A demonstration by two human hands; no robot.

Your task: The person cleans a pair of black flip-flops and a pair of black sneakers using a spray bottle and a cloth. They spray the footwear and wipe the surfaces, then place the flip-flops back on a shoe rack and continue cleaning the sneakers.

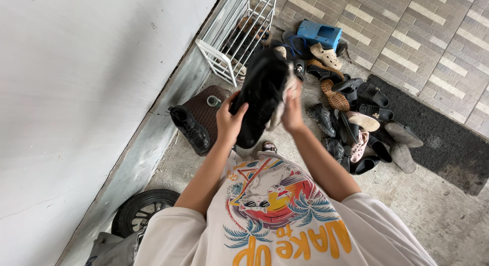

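I hold a black shoe up in front of my chest with both hands. My left hand grips its lower left side, thumb across the sole edge. My right hand clasps the right side, where a pale lining or cloth shows. A single black lace-up shoe lies on a brown mat to the left, below my left hand.
A white wire shoe rack stands against the white wall. A heap of sandals and slippers covers the floor at right, beside a dark doormat. A blue toy car lies beyond. A small wheel sits at lower left.
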